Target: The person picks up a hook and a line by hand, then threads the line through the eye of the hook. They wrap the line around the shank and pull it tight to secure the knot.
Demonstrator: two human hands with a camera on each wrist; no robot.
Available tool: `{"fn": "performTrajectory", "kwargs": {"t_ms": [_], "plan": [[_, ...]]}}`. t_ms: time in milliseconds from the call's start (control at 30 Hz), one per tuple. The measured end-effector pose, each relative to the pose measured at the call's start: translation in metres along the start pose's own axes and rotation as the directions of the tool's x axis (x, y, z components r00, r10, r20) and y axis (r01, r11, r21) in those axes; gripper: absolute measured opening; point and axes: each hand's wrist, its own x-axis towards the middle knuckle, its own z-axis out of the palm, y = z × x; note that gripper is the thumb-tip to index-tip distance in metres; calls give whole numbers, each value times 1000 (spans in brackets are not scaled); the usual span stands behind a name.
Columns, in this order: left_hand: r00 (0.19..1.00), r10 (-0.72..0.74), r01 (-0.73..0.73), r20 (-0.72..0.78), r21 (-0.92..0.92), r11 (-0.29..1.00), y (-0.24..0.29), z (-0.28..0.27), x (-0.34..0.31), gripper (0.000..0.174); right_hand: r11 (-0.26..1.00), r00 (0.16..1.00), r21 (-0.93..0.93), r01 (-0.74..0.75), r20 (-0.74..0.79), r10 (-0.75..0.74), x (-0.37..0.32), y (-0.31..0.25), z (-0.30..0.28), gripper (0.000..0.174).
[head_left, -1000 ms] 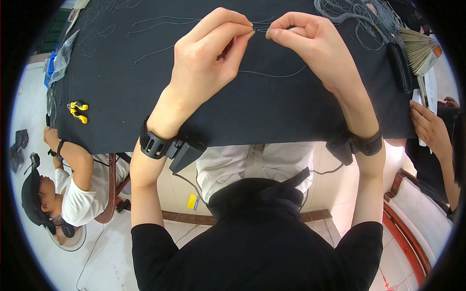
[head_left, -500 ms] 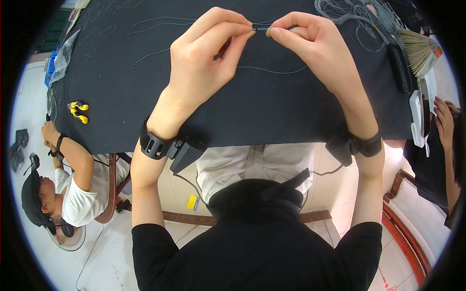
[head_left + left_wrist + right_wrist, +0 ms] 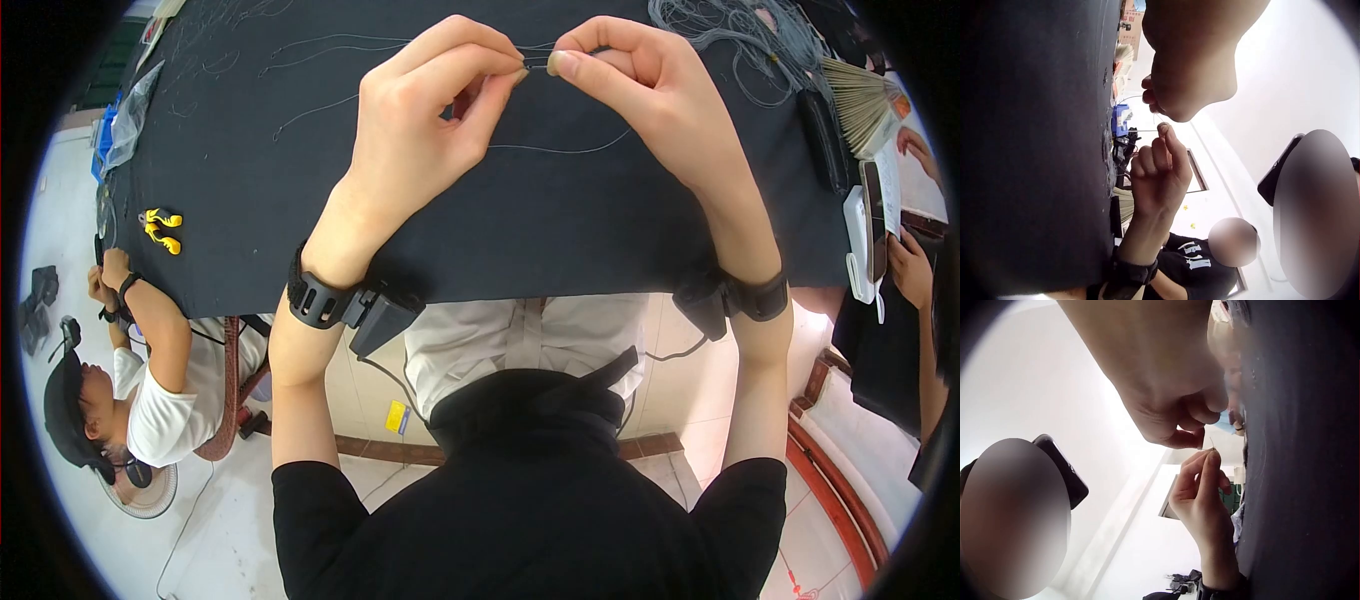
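Note:
In the head view my left hand (image 3: pixel 425 110) pinches a thin grey cord (image 3: pixel 537 67) between thumb and fingertips. My right hand (image 3: pixel 665 105) grips the same cord a short way to the right, its thumb laid along the curled index finger. Only a small stretch shows between the two sets of fingertips. Looped cord ends (image 3: pixel 335 47) trail out to the left, and another strand (image 3: pixel 560 151) sags below the hands over the black cloth. From the right wrist view, the left hand (image 3: pixel 1200 487) faces the right hand (image 3: pixel 1172 394) with fingertips close together.
A tangled bundle of grey cord (image 3: pixel 735 45) lies at the back right, near a fanned stack of paper strips (image 3: pixel 862 105) and a black case (image 3: pixel 822 140). Yellow-handled pliers (image 3: pixel 162 230) rest at the left. One person (image 3: pixel 160 410) sits left; another's hand (image 3: pixel 908 268) is at the right.
My right fingertips shift slightly while both hands keep their pinch on the cord. At the right, the other person's hands move about, and the phone and white object lie farther onto view.

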Motion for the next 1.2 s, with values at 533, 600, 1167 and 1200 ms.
{"fn": "performTrajectory", "kwargs": {"t_ms": [533,600,1167,1200], "plan": [[996,80,-79,34,-20,997,0,3,-1,5,941,971,251,-225,132,197,3,-20,-3,14],[994,100,-99,40,-31,995,1,3,-1,6,932,975,291,-217,118,190,4,-17,-2,14],[985,170,-170,0,-58,984,4,2,0,9,952,966,170,-254,96,240,4,-12,-2,15],[986,169,-169,-7,-63,984,4,3,0,9,954,963,148,-262,99,249,5,-11,-2,16]]}}
